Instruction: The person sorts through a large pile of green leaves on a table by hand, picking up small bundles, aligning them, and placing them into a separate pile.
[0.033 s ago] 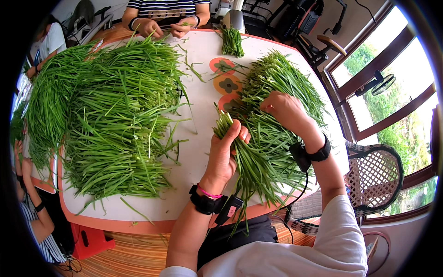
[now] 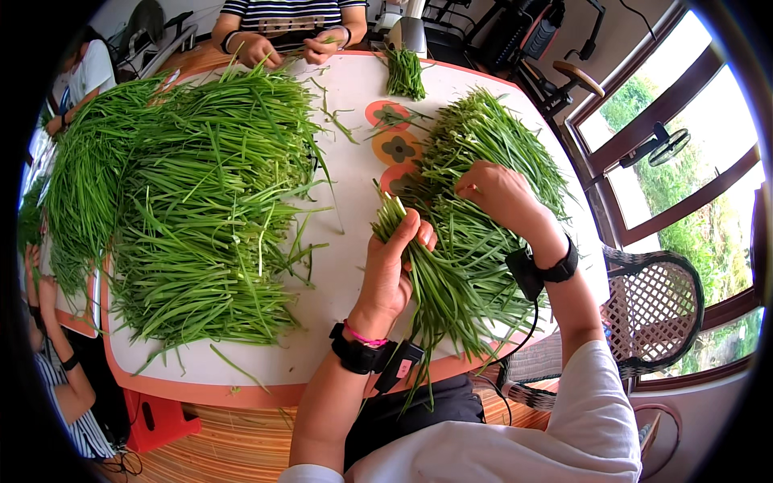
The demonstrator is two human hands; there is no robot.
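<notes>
My left hand (image 2: 396, 262) is closed around a bunch of garlic chives (image 2: 441, 282), thumb across the front. The pale cut ends stick up above the fist, and the long green leaves hang down toward the table's near edge. Just right of it, my right hand (image 2: 498, 191) is over the right-hand pile of chives (image 2: 511, 141). Its fingers are curled in toward the thumb, and whatever they pinch, if anything, is hidden. Both wrists wear black bands with small devices.
A larger heap of chives (image 2: 209, 209) covers the left of the white table (image 2: 342, 266). A small bundle (image 2: 404, 74) lies at the far edge. Opposite, a co-worker's hands (image 2: 290, 50) handle strands. A wicker chair (image 2: 652, 310) stands at right, a red stool (image 2: 157, 423) below left.
The co-worker's hands across the table have shifted slightly. My own hands and the bunch show almost no movement.
</notes>
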